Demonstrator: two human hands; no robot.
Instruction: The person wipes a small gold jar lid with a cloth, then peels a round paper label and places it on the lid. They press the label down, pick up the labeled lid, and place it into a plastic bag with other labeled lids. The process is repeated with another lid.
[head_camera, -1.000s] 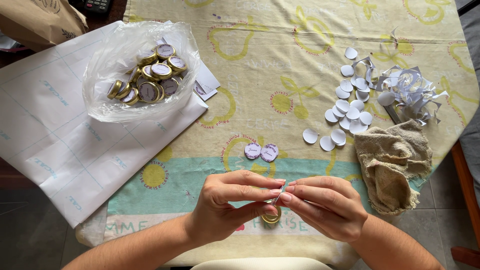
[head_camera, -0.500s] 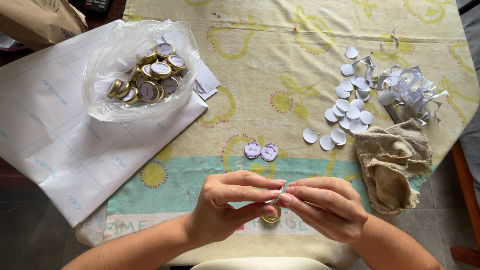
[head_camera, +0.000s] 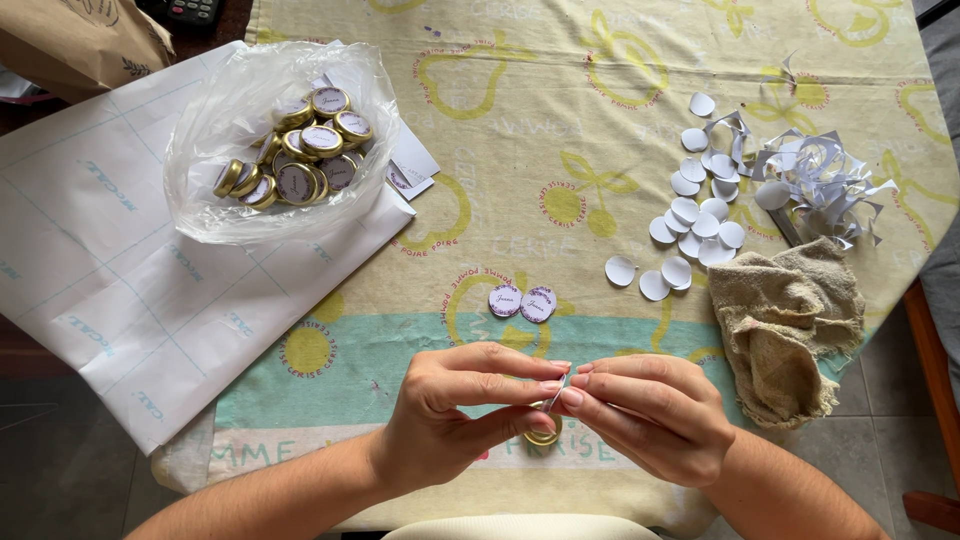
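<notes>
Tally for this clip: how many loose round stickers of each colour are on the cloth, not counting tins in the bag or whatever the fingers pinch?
Purple-printed round stickers: 2
Plain white round stickers: about 16; several overlap, so the count is approximate
Total: about 18

You look down on a table (head_camera: 600, 60) under a yellow fruit-print cloth (head_camera: 520, 100); grey tiled floor (head_camera: 880, 380) at four o'clock, perhaps a wooden chair (head_camera: 925, 400) there, in soft daylight.
</notes>
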